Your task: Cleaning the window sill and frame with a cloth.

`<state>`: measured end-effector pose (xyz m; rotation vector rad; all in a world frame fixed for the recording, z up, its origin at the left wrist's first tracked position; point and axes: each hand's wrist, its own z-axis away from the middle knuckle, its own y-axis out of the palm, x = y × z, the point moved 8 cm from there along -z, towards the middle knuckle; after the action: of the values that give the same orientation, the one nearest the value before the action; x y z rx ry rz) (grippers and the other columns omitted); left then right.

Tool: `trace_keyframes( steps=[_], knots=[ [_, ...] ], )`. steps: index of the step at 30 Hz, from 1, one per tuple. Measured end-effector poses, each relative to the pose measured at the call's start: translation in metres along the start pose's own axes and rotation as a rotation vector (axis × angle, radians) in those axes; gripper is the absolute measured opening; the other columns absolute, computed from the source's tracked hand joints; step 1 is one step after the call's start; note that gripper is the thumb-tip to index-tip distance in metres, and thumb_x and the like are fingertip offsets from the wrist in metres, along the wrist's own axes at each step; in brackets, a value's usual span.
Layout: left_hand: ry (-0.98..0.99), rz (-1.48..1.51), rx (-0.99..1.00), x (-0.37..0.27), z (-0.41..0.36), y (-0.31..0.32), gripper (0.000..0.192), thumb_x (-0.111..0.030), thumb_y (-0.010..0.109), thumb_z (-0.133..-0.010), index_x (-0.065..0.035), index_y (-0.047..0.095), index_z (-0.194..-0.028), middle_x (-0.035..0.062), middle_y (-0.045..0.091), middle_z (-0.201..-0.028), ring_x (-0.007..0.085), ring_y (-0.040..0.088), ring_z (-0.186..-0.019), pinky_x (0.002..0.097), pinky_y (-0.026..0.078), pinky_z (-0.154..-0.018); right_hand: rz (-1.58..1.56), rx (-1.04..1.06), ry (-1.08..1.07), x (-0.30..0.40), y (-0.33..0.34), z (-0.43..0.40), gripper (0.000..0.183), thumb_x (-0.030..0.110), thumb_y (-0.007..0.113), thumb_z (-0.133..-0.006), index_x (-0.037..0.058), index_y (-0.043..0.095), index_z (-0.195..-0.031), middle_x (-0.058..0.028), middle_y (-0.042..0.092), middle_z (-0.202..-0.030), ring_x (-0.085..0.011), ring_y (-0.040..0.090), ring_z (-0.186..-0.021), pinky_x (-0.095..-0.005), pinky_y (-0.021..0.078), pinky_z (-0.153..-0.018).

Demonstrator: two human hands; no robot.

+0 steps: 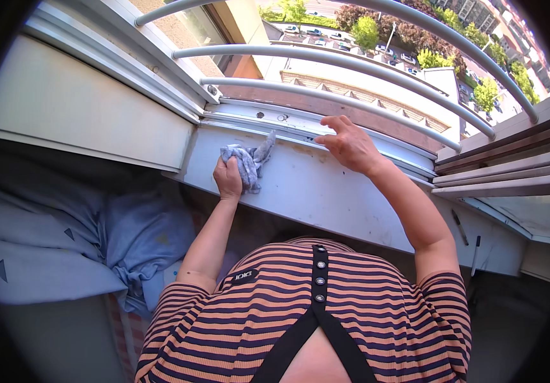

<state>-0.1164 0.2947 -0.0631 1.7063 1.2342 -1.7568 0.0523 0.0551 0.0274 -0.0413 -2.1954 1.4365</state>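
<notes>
My left hand (228, 179) grips a crumpled grey-and-white cloth (248, 165) above the left part of the white windowsill (313, 184). One corner of the cloth sticks up toward the window track (251, 115). My right hand (349, 144) is over the track farther right, fingers bent and apart, with nothing in it. Dark specks and brownish stains mark the sill and the track near my right fingers. Whether those fingertips touch the track, I cannot tell.
Curved metal guard rails (332, 55) cross the window opening, with parked cars and trees far below. Two pens, a dark one (459, 227) and a white one (476, 253), lie at the sill's right end. Blue-grey bedding (145, 239) is piled at left. A sliding sash (500, 184) stands at right.
</notes>
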Motion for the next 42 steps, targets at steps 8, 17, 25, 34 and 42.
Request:
trace_keyframes(
  steps=[8, 17, 25, 34, 42],
  knots=[
    [0.267, -0.222, -0.076, -0.02, 0.009, 0.006, 0.023, -0.021, 0.046, -0.079, -0.0008, 0.055, -0.084, 0.0199, 0.058, -0.073, 0.0396, 0.056, -0.069, 0.0439, 0.045, -0.063, 0.248, 0.335, -0.291, 0.006, 0.057, -0.044, 0.019, 0.01, 0.055, -0.078, 0.0168, 0.069, -0.09, -0.0097, 0.046, -0.128, -0.0228, 0.045, -0.114, -0.0322, 0.0424, -0.088],
    [0.277, -0.217, -0.064, -0.021, 0.009, 0.007, 0.021, -0.02, 0.047, -0.078, -0.0012, 0.055, -0.084, 0.0205, 0.057, -0.074, 0.04, 0.056, -0.069, 0.0447, 0.045, -0.064, 0.438, 0.388, -0.377, 0.015, 0.067, -0.046, 0.013, 0.013, 0.055, -0.079, 0.0135, 0.067, -0.083, -0.0077, 0.048, -0.125, -0.0184, 0.048, -0.108, -0.029, 0.0432, -0.082],
    [0.262, -0.262, -0.059, -0.017, 0.01, 0.006, 0.025, -0.019, 0.045, -0.079, -0.0012, 0.058, -0.092, 0.0176, 0.06, -0.074, 0.0348, 0.059, -0.069, 0.039, 0.046, -0.064, 0.469, 0.414, -0.4, 0.016, 0.074, -0.045, 0.013, 0.014, 0.054, -0.078, 0.0114, 0.066, -0.083, -0.0063, 0.048, -0.122, -0.0174, 0.047, -0.109, -0.029, 0.0423, -0.082],
    [0.259, -0.249, -0.059, -0.015, 0.01, 0.007, 0.022, -0.021, 0.047, -0.078, -0.0009, 0.054, -0.083, 0.0203, 0.057, -0.073, 0.0398, 0.056, -0.068, 0.0447, 0.045, -0.063, 0.21, 0.292, -0.324, 0.005, 0.062, -0.037, 0.012, 0.008, 0.051, -0.079, 0.0067, 0.058, -0.088, -0.0088, 0.048, -0.118, -0.0233, 0.043, -0.116, -0.0338, 0.0404, -0.091],
    [0.276, -0.268, -0.062, -0.014, 0.009, 0.006, 0.023, -0.02, 0.047, -0.078, 0.0004, 0.054, -0.088, 0.0191, 0.058, -0.072, 0.0379, 0.057, -0.067, 0.0422, 0.046, -0.064, 0.117, 0.03, 0.264, -0.048, 0.024, -0.023, 0.022, 0.009, 0.052, -0.085, 0.0056, 0.057, -0.107, -0.0162, 0.054, -0.108, -0.0322, 0.053, -0.101, -0.0382, 0.0448, -0.084]
  ],
)
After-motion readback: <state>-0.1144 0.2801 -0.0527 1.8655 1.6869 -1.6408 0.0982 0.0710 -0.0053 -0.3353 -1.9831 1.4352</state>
